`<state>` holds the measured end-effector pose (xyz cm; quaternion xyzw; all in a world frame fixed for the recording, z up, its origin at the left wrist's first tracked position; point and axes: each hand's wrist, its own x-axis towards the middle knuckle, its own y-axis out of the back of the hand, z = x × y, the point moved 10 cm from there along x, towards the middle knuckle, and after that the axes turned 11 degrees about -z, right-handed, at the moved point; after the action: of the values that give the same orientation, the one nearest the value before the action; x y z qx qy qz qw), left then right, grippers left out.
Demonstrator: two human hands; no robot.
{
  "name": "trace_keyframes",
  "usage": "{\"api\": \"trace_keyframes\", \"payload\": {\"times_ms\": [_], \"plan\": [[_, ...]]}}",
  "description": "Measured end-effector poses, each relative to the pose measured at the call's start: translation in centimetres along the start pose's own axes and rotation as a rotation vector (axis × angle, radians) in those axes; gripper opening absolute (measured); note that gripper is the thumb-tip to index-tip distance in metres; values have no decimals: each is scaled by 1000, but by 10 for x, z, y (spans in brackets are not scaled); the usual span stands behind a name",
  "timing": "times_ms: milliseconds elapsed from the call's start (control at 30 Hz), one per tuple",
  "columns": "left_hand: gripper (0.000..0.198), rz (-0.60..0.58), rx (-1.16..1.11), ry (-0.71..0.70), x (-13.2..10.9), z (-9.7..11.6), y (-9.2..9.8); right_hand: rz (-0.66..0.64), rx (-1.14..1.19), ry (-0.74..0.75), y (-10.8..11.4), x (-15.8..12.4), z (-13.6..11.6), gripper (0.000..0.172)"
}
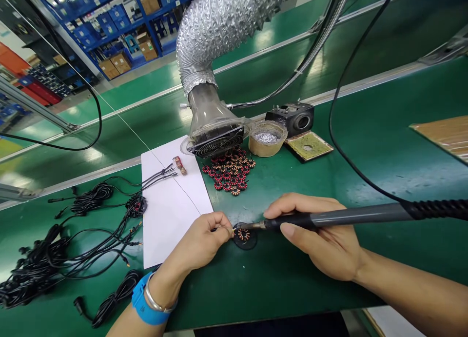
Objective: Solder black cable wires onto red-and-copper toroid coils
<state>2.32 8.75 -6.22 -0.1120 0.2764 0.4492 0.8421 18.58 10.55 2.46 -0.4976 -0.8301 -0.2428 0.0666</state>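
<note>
so, the left hand [199,242] sits near the front edge of the green worktop [292,288], thumb and fingers closed in a pinch on a thin wire lead [233,229]. the right hand [314,234] grips a grey and black soldering iron [329,219] like a pen, its metal tip [244,226] reaching in just beside the pinching fingers. right under that tip lies a copper-wound toroid coil [243,235] on a round black pad [245,244], between the two hands; i cannot tell whether the tip touches it. a blue wristband [144,300] and a metal bangle [158,303] circle the left wrist. toward the back edge, a heap of similar toroid coils [228,171] lies just in front of a fume extractor's fan intake [216,142], with its foil duct [215,34] curving up and away. to the right of these stand a round pot of silvery solder [266,139], a yellowish sponge tray [309,146] and a black metal block [290,118]. a white sheet of paper [171,215] lies left of the hands, and coiled black cables [47,264] spread from it toward the left edge
</note>
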Motion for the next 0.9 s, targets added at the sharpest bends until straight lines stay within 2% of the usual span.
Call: {"api": "trace_keyframes", "payload": {"times_ms": [300, 533, 700, 900], "plan": [[10, 5, 4, 1, 0, 3, -1, -22, -18, 53, -2, 3, -12, 13], [11, -1, 3, 1, 0, -1, 0, -2, -39, 188, -6, 2, -33, 18], [12, 0, 8, -4, 0, 1, -1, -40, -119, 336, -14, -4, -47, 28], [9, 19, 15, 1, 0, 4, -1, -53, -165, 336, -15, -6, -48, 29]]}}
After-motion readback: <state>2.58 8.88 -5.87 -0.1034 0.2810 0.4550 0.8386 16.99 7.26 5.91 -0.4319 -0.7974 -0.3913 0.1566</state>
